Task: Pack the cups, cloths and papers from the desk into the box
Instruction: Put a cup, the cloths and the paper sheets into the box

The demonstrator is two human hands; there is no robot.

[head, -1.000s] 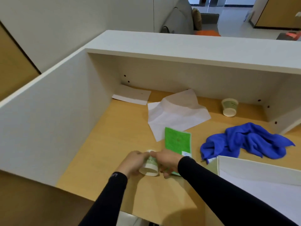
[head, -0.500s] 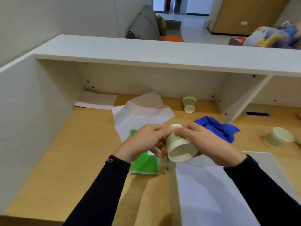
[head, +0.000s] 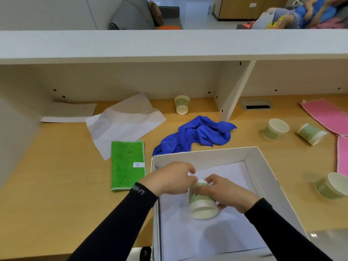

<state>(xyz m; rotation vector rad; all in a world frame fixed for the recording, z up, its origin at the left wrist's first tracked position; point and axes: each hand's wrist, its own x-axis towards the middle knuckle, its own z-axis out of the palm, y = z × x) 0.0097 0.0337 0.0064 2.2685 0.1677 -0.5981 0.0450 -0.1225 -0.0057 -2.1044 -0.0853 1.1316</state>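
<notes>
Paper, pale green and white: that is the cup [head: 202, 201] I hold upside down over the white box [head: 263, 166], my left hand [head: 172, 178] pinching its base and my right hand [head: 226, 193] clasped round its side. Just left of the box lies a green cloth [head: 127, 164], and behind the box a crumpled blue cloth [head: 199, 134]. Farther back, white papers [head: 122, 123] and another cup [head: 181, 104] sit under the shelf, and more cups [head: 276, 128] lie to the right.
</notes>
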